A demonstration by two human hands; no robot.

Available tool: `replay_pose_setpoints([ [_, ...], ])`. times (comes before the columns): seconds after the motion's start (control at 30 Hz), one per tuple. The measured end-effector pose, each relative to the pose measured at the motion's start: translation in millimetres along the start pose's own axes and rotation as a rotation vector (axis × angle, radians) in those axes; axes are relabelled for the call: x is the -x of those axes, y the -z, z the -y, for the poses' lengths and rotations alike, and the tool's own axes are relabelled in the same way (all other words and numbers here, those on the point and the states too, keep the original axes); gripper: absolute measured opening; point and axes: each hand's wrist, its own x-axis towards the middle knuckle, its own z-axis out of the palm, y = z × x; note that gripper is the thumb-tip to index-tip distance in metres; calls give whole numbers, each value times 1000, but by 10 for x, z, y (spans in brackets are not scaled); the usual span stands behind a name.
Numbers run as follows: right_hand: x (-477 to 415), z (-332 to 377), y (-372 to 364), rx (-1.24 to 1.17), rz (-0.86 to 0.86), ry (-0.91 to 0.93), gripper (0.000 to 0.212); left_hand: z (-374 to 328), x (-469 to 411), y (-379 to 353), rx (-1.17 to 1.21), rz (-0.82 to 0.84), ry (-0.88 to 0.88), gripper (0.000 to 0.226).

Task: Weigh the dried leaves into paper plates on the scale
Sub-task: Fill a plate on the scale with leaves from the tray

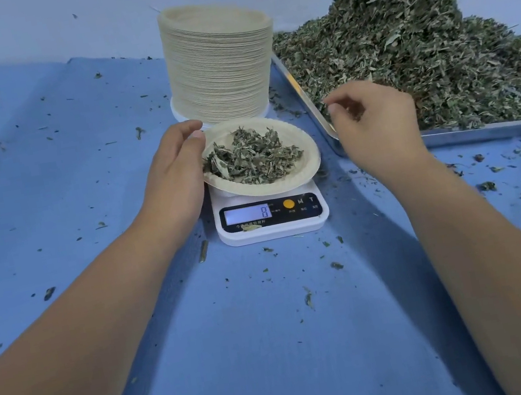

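The dried leaves (252, 157) lay in a paper plate (310, 160) on the scale (273, 226) at mid-frame, reading 8, while the left hand (175, 174) gripped the plate's left rim, thumb on top; that touch could skew the reading or tip the plate. The right hand (375, 128) hung with its fingers curled over the near corner of the tray (484, 131), right of centre. Whether it held leaves I could not tell; a careless pinch might overshoot or scatter.

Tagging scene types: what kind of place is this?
Likely a small herb or tea packing bench: a metal tray heaped with dried leaves, a tall stack of paper plates, and a digital scale.
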Motion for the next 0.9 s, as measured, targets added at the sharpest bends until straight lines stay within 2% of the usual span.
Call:
replay_pose_setpoints([
  [0.13, 111, 299, 6, -96, 135, 136, 15, 10, -8, 20, 11, -3, -14, 31],
  [0.27, 178, 477, 63, 32, 388, 241, 45, -37, 10, 11, 17, 15, -49, 33],
  [0.33, 213, 522, 62, 70, 461, 254, 50, -48, 26, 9, 53, 36, -63, 34],
  [0.57, 249, 555, 11, -12, 467, 219, 40, -56, 5, 22, 116, 75, -8, 47],
  [0.73, 263, 585, -12, -72, 465, 189, 38, -68, -11, 33, 147, 62, 34, 49],
  [0.9, 152, 746, -51, 72, 455, 234, 43, -55, -27, 36, 172, 67, 62, 51],
])
